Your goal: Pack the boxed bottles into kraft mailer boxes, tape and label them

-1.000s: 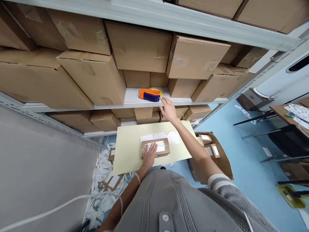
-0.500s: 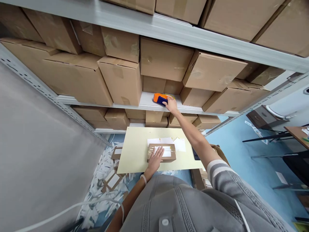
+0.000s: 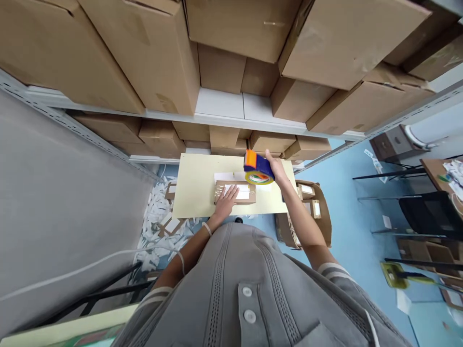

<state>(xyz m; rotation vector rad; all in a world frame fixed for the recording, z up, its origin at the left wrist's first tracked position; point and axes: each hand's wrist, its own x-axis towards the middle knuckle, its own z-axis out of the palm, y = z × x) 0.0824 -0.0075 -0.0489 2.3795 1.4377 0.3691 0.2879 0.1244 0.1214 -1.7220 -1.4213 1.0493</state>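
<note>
Right now, my right hand (image 3: 277, 166): fingers (image 3: 269, 155) closed around an orange-and-blue tape dispenser (image 3: 257, 167), lifted above the table at 1 o'clock from the parcel.
My left hand (image 3: 226, 202): open, fingers (image 3: 233, 193) spread flat on a taped cardboard parcel (image 3: 242, 193).
Parcel's place: middle of the pale yellow table (image 3: 195, 193).
Ahead, 12 o'clock: cardboard boxes (image 3: 235, 29) on a white metal shelf (image 3: 220, 103).

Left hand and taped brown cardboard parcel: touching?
Touching. The head view shows the left hand resting flat on top of the taped brown cardboard parcel.
</note>
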